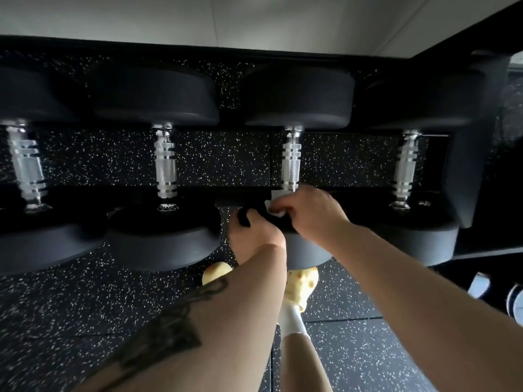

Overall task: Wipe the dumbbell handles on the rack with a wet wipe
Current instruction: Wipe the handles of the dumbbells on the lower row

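Four dumbbells: they lie side by side on the rack (464, 165), handles running away from the camera, black round heads at the near and far ends.
Handles: all are shiny ridged metal; from the left they are the first handle (25, 168), the second handle (165, 165), the third handle (291, 162) and the fourth handle (404, 168).
Right hand (308, 213): it sits at the near end of the third handle, fingers curled and pinching a white wipe (276, 203).
Wipe: crumpled and mostly hidden under the fingers, it touches the near end of the third handle, just above the dark near head of that dumbbell.
Left hand (254, 236): it is just beside the right hand, lower and to its left, fingers curled around something dark at the edge of the near head (308, 250); what exactly it grips cannot be told.
Left forearm: it carries a dark tattoo (169, 326).
Floor (70, 304): black rubber with white specks, also visible behind the handles.
Feet: pale yellow shoes (301, 284) and a white sock (291, 318) show below the hands.
Wall (254, 21): light grey, beyond the rack.
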`<action>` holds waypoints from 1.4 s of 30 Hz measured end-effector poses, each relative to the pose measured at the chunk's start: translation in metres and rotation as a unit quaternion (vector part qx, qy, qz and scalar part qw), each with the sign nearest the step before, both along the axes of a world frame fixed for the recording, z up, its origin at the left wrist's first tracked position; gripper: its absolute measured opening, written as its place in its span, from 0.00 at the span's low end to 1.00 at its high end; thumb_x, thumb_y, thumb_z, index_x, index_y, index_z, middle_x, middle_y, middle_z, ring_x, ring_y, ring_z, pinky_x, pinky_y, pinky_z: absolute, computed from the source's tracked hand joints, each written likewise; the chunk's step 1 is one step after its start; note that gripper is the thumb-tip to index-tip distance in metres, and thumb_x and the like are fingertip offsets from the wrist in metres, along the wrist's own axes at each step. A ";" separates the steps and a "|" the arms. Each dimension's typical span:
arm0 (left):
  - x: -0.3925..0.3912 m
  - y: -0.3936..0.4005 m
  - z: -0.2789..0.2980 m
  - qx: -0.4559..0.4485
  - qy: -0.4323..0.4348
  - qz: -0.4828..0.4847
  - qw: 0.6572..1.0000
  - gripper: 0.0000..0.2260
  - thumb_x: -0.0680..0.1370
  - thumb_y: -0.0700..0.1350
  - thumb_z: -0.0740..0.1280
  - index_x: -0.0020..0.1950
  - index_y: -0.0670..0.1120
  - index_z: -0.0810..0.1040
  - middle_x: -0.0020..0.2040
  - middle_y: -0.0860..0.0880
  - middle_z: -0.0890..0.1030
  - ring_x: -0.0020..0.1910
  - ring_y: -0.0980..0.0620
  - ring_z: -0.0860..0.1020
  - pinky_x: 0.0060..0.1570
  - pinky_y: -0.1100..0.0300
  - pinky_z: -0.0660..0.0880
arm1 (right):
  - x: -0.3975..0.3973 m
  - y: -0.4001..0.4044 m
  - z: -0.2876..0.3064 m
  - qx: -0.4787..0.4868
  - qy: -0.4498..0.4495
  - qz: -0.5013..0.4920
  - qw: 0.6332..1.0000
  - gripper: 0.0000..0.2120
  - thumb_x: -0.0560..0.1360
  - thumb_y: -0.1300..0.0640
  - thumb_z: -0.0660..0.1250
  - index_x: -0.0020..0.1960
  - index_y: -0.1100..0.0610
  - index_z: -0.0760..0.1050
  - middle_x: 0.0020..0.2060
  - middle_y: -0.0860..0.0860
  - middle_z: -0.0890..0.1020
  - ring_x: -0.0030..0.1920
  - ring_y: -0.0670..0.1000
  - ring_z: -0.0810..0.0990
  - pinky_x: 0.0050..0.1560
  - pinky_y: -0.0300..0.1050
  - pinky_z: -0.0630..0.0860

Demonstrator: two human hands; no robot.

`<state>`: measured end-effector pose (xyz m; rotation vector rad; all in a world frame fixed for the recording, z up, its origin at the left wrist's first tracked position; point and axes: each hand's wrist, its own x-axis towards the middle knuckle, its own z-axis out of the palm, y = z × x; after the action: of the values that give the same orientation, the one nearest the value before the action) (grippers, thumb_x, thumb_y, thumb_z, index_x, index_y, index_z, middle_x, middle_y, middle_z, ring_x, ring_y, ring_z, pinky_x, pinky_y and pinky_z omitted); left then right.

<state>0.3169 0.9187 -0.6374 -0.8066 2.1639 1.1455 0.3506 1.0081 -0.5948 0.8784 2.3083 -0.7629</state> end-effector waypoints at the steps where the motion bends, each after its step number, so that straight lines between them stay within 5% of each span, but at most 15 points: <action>1: 0.000 0.000 0.000 0.005 0.004 -0.001 1.000 0.16 0.74 0.51 0.60 0.59 0.52 0.79 0.54 0.46 0.82 0.52 0.43 0.78 0.47 0.59 0.68 | -0.009 0.001 -0.004 0.053 -0.007 0.098 0.994 0.17 0.79 0.57 0.56 0.61 0.41 0.75 0.54 0.51 0.77 0.56 0.53 0.74 0.52 0.45 0.70; 4: 0.001 0.000 0.000 0.010 0.008 0.001 1.000 0.15 0.73 0.50 0.60 0.57 0.51 0.80 0.52 0.46 0.83 0.49 0.43 0.78 0.45 0.59 0.67 | -0.036 -0.002 -0.002 0.139 -0.064 0.278 0.948 0.14 0.80 0.57 0.55 0.61 0.52 0.75 0.55 0.52 0.78 0.58 0.53 0.74 0.45 0.46 0.65; 7: -0.001 0.000 0.001 0.006 -0.007 0.004 1.000 0.14 0.75 0.46 0.61 0.59 0.51 0.79 0.52 0.46 0.82 0.46 0.44 0.76 0.44 0.60 0.65 | -0.047 -0.004 0.010 0.123 -0.139 0.309 0.933 0.13 0.79 0.60 0.56 0.60 0.57 0.75 0.55 0.52 0.78 0.50 0.54 0.77 0.40 0.48 0.68; 12: 0.000 0.001 0.002 0.007 0.004 0.009 1.000 0.13 0.76 0.47 0.62 0.60 0.51 0.79 0.55 0.45 0.81 0.48 0.45 0.76 0.46 0.60 0.64 | -0.028 0.009 0.018 0.119 -0.112 0.355 0.920 0.13 0.80 0.61 0.54 0.59 0.55 0.74 0.43 0.52 0.75 0.38 0.54 0.70 0.37 0.47 0.68; 18: 0.001 0.002 0.004 0.017 0.005 0.024 1.000 0.13 0.77 0.47 0.62 0.60 0.51 0.79 0.55 0.46 0.81 0.45 0.48 0.74 0.46 0.62 0.65 | -0.007 0.032 -0.010 0.071 0.005 0.383 0.921 0.13 0.80 0.52 0.57 0.62 0.45 0.75 0.67 0.42 0.69 0.57 0.53 0.77 0.46 0.48 0.76; 21: 0.001 0.001 0.004 0.014 0.003 0.022 1.000 0.13 0.77 0.47 0.61 0.59 0.51 0.78 0.54 0.48 0.81 0.45 0.49 0.74 0.46 0.62 0.65 | 0.026 0.037 -0.003 0.138 0.194 0.106 0.965 0.08 0.75 0.53 0.67 0.51 0.49 0.82 0.54 0.48 0.77 0.56 0.52 0.74 0.50 0.49 0.76; 23: 0.001 0.002 0.005 0.010 -0.006 0.027 1.000 0.12 0.78 0.47 0.61 0.58 0.52 0.79 0.51 0.49 0.81 0.44 0.49 0.74 0.45 0.63 0.64 | 0.043 0.037 -0.003 0.140 0.141 -0.182 0.963 0.08 0.76 0.54 0.66 0.52 0.52 0.82 0.51 0.51 0.80 0.51 0.52 0.76 0.44 0.43 0.75; 25: 0.001 0.003 0.008 0.013 -0.008 0.033 0.999 0.11 0.78 0.46 0.61 0.57 0.52 0.79 0.47 0.51 0.79 0.43 0.49 0.74 0.45 0.63 0.64 | 0.040 0.034 -0.011 0.015 0.012 -0.390 0.920 0.08 0.76 0.54 0.65 0.51 0.55 0.82 0.48 0.53 0.83 0.44 0.52 0.80 0.43 0.45 0.78; 28: 0.000 0.004 0.010 0.012 0.000 0.031 0.999 0.12 0.77 0.46 0.62 0.58 0.52 0.79 0.48 0.50 0.80 0.44 0.48 0.75 0.46 0.62 0.65 | 0.010 0.031 -0.034 -0.089 -0.051 -0.363 0.926 0.11 0.77 0.59 0.62 0.56 0.57 0.79 0.50 0.56 0.82 0.49 0.56 0.81 0.52 0.51 0.79; 31: 0.000 0.004 0.009 0.001 0.004 0.027 1.000 0.12 0.77 0.47 0.62 0.58 0.52 0.79 0.51 0.48 0.82 0.46 0.47 0.75 0.46 0.62 0.66 | -0.014 0.032 -0.051 -0.189 -0.036 -0.398 0.897 0.15 0.79 0.65 0.55 0.62 0.64 0.74 0.48 0.58 0.79 0.38 0.45 0.74 0.39 0.35 0.72; 34: 0.001 0.003 0.009 0.006 0.009 0.026 1.000 0.11 0.77 0.46 0.61 0.56 0.52 0.80 0.47 0.49 0.80 0.45 0.47 0.75 0.45 0.61 0.66 | 0.000 0.042 -0.050 -0.236 -0.027 -0.361 0.902 0.16 0.80 0.64 0.55 0.66 0.66 0.70 0.37 0.47 0.71 0.34 0.39 0.63 0.34 0.34 0.65; 36: 0.001 0.004 0.009 0.008 0.008 0.027 1.000 0.11 0.77 0.46 0.61 0.56 0.52 0.80 0.46 0.50 0.79 0.44 0.47 0.75 0.45 0.62 0.66 | 0.016 0.045 -0.044 -0.253 0.027 -0.463 0.849 0.15 0.79 0.63 0.58 0.63 0.59 0.75 0.39 0.47 0.73 0.37 0.43 0.70 0.38 0.31 0.71; 39: 0.001 0.004 0.010 0.002 0.003 0.031 1.000 0.12 0.77 0.46 0.61 0.58 0.51 0.79 0.46 0.50 0.78 0.43 0.48 0.74 0.45 0.62 0.65 | 0.007 0.053 -0.043 -0.310 0.056 -0.589 0.744 0.13 0.78 0.62 0.59 0.56 0.54 0.80 0.51 0.56 0.80 0.46 0.52 0.76 0.57 0.47 0.75; 40: 0.001 0.004 0.011 0.006 0.004 0.032 0.999 0.12 0.77 0.46 0.61 0.58 0.51 0.80 0.46 0.50 0.79 0.43 0.48 0.74 0.45 0.62 0.65 | -0.003 0.058 -0.039 -0.328 0.067 -0.610 0.718 0.12 0.79 0.61 0.58 0.57 0.56 0.79 0.57 0.57 0.79 0.48 0.51 0.77 0.56 0.45 0.76; 42: 0.001 0.005 0.012 0.011 0.009 0.030 0.999 0.12 0.77 0.45 0.61 0.58 0.51 0.80 0.45 0.50 0.78 0.43 0.48 0.74 0.45 0.62 0.65 | -0.026 0.068 -0.032 -0.367 0.131 -0.653 0.649 0.14 0.80 0.62 0.56 0.64 0.61 0.73 0.66 0.59 0.74 0.37 0.46 0.79 0.34 0.34 0.78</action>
<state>0.3178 0.9235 -0.6255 -0.8610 2.1507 1.2078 0.3250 1.0760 -0.6268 1.9932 0.8670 -2.2670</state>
